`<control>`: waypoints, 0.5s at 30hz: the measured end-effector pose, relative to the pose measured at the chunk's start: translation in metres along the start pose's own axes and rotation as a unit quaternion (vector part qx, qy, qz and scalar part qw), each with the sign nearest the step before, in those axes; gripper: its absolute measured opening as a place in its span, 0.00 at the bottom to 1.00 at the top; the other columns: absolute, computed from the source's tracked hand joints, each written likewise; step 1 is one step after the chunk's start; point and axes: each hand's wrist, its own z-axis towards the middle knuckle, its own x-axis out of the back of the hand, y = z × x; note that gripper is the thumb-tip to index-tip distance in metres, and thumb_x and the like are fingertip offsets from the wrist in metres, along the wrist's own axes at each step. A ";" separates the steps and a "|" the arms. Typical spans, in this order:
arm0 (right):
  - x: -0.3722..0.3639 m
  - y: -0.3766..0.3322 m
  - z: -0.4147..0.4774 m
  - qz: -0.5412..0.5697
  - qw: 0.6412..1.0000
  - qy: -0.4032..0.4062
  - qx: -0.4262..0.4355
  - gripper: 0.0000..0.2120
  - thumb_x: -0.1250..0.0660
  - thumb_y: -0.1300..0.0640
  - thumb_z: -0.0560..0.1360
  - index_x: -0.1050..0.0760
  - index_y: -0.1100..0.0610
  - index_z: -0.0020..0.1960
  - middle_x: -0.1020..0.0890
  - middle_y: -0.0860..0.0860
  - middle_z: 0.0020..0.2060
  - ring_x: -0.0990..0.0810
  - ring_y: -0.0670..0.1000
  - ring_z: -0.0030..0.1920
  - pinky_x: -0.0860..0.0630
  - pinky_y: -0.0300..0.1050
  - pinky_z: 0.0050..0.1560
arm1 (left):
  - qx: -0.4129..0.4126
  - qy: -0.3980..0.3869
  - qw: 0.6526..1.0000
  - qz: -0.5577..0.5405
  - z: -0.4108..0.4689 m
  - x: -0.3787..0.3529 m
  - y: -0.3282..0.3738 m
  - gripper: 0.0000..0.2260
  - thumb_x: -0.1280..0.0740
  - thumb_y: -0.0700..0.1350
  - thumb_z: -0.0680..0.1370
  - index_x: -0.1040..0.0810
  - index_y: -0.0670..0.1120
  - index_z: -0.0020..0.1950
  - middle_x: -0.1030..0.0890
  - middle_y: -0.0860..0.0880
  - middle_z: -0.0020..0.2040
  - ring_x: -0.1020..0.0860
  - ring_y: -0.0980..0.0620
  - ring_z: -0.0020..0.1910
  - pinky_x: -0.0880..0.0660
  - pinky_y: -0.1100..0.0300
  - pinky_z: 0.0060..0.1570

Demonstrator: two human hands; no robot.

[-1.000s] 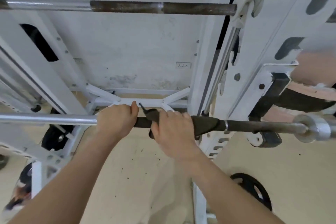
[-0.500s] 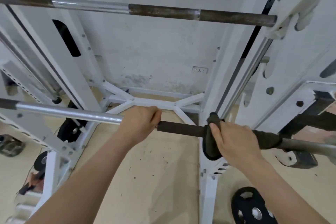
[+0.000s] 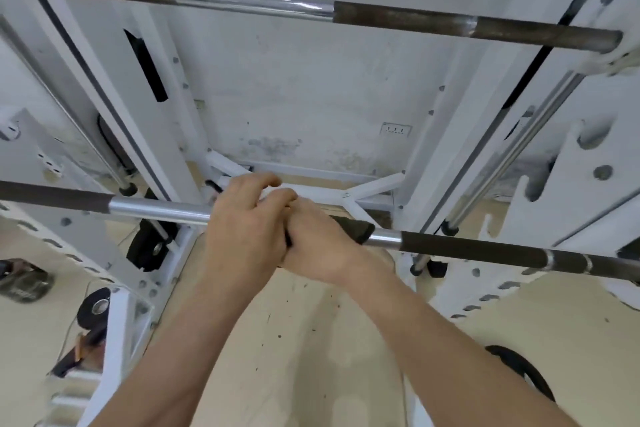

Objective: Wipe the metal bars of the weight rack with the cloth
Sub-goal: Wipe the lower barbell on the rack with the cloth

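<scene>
Head view: wiping bar, gripping cloth round it with right hand, clasping bar with left hand; next, probably sliding cloth rightward.

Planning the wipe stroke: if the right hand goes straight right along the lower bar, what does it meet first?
Way looks free nearby. The right hand, gripping the cloth, would run along the lower bar to the rings, probably the first raised thing.
</scene>
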 end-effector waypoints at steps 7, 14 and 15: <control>0.064 0.063 -0.069 -0.048 0.970 0.051 -0.233 0.13 0.46 0.49 0.82 0.25 0.47 0.60 0.20 0.45 0.47 0.21 0.50 0.47 0.25 0.48 0.51 | -0.055 -0.197 0.974 0.098 -0.023 -0.060 0.039 0.16 0.43 0.57 0.79 0.23 0.47 0.50 0.22 0.48 0.42 0.23 0.44 0.45 0.31 0.50 0.54; 0.059 0.068 -0.048 -0.204 0.941 -0.109 -0.248 0.28 0.60 0.36 0.80 0.25 0.48 0.47 0.22 0.48 0.33 0.22 0.49 0.35 0.22 0.49 0.44 | 0.022 -0.142 0.959 0.246 -0.001 -0.022 -0.079 0.18 0.51 0.50 0.80 0.33 0.49 0.33 0.29 0.51 0.29 0.31 0.46 0.31 0.40 0.53 0.38; 0.054 0.062 -0.036 -0.192 0.947 -0.119 -0.227 0.28 0.60 0.36 0.80 0.25 0.49 0.46 0.22 0.47 0.33 0.22 0.49 0.36 0.23 0.48 0.44 | 0.028 -0.152 0.954 0.257 0.003 -0.023 -0.084 0.16 0.50 0.47 0.79 0.33 0.48 0.32 0.30 0.51 0.27 0.33 0.46 0.28 0.41 0.54 0.37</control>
